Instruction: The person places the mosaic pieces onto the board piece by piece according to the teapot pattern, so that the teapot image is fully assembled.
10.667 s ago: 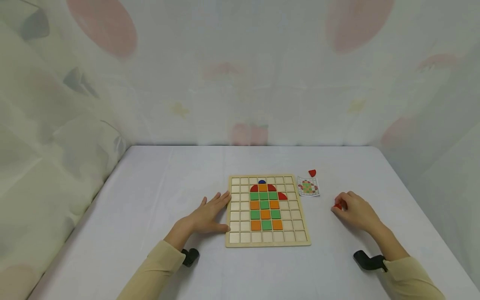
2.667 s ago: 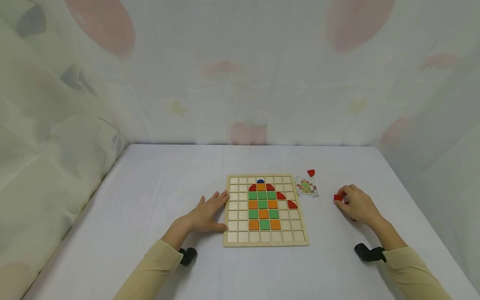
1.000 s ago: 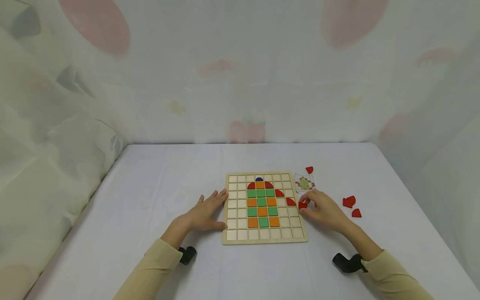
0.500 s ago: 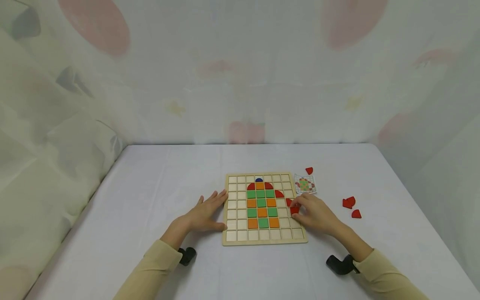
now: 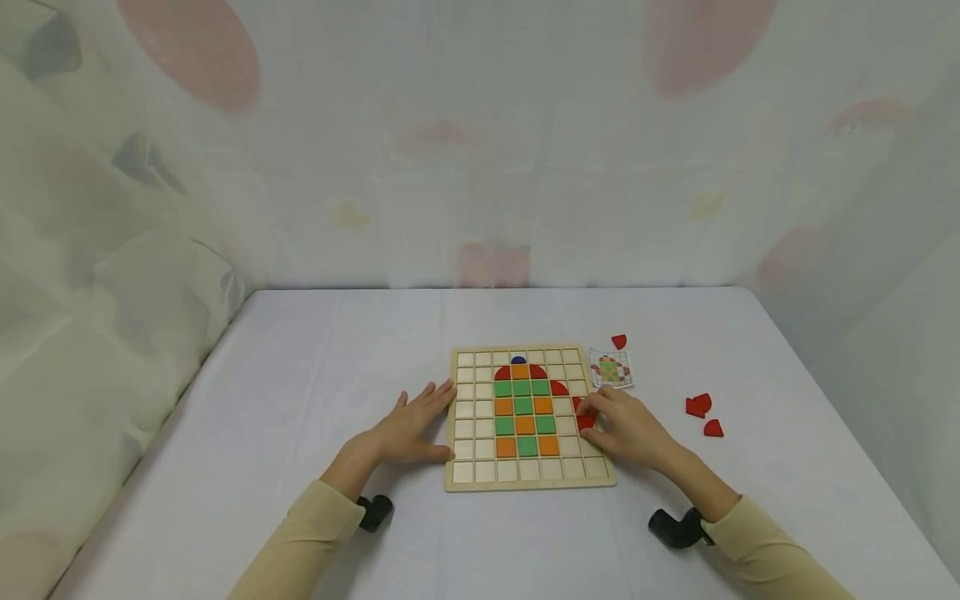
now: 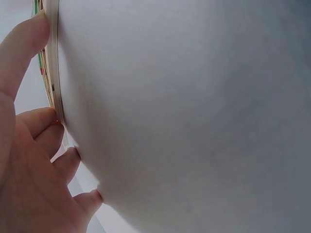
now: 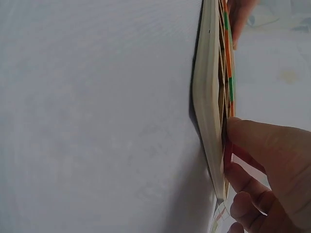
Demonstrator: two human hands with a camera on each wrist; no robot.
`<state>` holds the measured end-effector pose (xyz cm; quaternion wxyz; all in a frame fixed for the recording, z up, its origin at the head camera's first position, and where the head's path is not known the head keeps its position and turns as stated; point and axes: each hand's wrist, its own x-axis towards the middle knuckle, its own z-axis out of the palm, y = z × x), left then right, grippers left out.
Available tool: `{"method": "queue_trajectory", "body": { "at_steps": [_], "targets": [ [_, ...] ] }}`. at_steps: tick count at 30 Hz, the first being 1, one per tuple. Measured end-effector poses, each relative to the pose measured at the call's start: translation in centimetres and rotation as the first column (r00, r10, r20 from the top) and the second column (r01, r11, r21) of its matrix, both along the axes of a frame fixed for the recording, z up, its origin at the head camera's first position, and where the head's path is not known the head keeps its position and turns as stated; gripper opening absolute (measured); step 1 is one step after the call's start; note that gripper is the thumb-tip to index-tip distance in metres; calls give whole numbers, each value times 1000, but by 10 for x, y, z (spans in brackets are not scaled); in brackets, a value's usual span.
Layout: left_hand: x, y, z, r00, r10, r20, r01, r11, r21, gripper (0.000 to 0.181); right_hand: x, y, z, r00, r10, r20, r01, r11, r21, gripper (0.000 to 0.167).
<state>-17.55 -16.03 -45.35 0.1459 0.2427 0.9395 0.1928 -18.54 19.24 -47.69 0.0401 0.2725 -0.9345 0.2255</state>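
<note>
A wooden grid board lies flat, with green and orange square tiles, a small blue piece and red quarter-round tiles in its cells. My left hand lies with fingers spread along the board's left edge; in the left wrist view its thumb and fingertips touch that edge. At the right-hand column, my right hand pinches a red tile between thumb and fingers, low over a cell. The tile's shape is partly hidden by the fingers. Just above it, another red tile is partly covered.
A small printed pattern card lies right of the board, with one red tile behind it. Several red tiles lie farther right on the white table. A black wrist camera hangs below the right wrist.
Since the oldest frame, another red tile has come onto the board's right column. My right hand has carried a further red tile left from the loose ones onto the board. My left hand stays put.
</note>
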Motion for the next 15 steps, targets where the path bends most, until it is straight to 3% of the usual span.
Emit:
{"method": "queue_trajectory", "body": {
  "at_steps": [15],
  "targets": [
    [0,1,0,1000,10,2,-10,1000,-11,92,-1,0,0,999,8,-36,-7,1000,14,24]
  ]
}}
